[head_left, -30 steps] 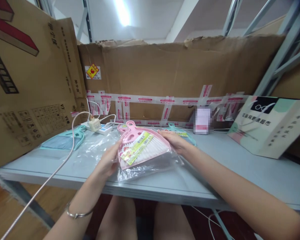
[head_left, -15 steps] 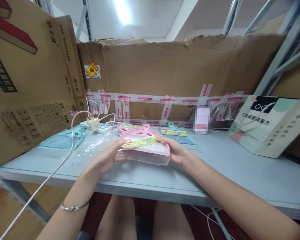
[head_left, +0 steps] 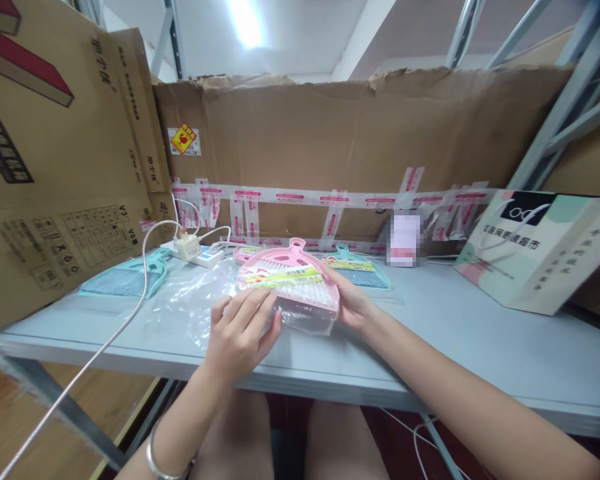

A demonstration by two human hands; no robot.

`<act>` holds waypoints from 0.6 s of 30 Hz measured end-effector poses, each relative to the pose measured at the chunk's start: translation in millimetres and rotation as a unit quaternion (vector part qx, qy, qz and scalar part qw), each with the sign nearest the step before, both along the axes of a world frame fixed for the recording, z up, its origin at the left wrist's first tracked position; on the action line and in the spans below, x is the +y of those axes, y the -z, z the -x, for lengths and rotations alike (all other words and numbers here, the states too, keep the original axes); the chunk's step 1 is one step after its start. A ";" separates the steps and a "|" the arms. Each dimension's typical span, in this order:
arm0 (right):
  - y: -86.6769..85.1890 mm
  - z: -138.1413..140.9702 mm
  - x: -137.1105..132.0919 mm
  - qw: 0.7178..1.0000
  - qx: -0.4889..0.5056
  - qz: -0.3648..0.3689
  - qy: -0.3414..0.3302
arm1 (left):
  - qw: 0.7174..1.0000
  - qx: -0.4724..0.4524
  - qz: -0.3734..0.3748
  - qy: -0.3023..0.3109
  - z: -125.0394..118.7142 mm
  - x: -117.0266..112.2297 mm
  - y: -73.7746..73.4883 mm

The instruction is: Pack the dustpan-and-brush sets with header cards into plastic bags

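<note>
A pink dustpan with a white-bristled brush lies tilted in a clear plastic bag, a yellow-green printed label across it. My right hand grips its right edge, the thumb on top and the other fingers mostly hidden beneath. At the lower left of the set, my left hand has its fingers bent over the bag's edge, with the thumb on the near side. Loose clear plastic lies left of the set. Behind it shows part of another pink dustpan.
Teal dustpan sets lie at the left and back right of the grey table. A power strip with a white cable stands back left. Cardboard walls the rear; a printed paper bag stands right.
My left hand has moved from the set's left side down and right to the bag's near edge. More of the dustpan and label shows. My right hand keeps its hold.
</note>
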State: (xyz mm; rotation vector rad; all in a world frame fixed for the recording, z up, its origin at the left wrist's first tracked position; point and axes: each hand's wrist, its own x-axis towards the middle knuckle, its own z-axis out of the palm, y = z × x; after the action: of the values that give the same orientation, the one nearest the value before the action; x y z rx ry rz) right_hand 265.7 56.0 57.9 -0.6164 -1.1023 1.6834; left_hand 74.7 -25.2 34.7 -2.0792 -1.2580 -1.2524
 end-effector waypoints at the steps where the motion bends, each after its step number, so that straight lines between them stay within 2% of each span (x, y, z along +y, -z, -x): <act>1: 0.8 -0.5 0.7 1.000 0.005 0.019 -0.008 | 1.000 0.014 0.018 -0.004 -2.0 0.4 0.5; 3: 1.8 -1.7 1.6 0.997 0.024 0.067 -0.026 | 0.999 0.017 0.038 -0.017 -4.4 3.4 0.0; 6: 1.6 -2.7 1.5 0.995 0.026 0.095 -0.023 | 0.998 0.030 0.042 -0.029 -5.2 7.9 -0.9; 12: 2.3 -2.8 1.1 0.996 0.013 0.075 -0.037 | 0.992 0.094 0.029 -0.074 -4.8 9.5 -0.5; 14: 3.6 -3.6 2.0 0.997 0.014 0.064 -0.034 | 0.990 0.120 0.027 -0.068 -1.7 10.9 -1.8; 18: 6.0 -5.9 3.8 0.997 0.016 0.061 -0.040 | 0.986 0.160 0.054 -0.017 11.2 15.4 -5.3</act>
State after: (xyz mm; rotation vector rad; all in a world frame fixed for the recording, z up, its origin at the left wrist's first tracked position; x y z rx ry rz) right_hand 271.5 59.8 51.9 -0.6277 -1.0184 1.8338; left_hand 63.5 -9.8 40.1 -2.2150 -1.2282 -0.8089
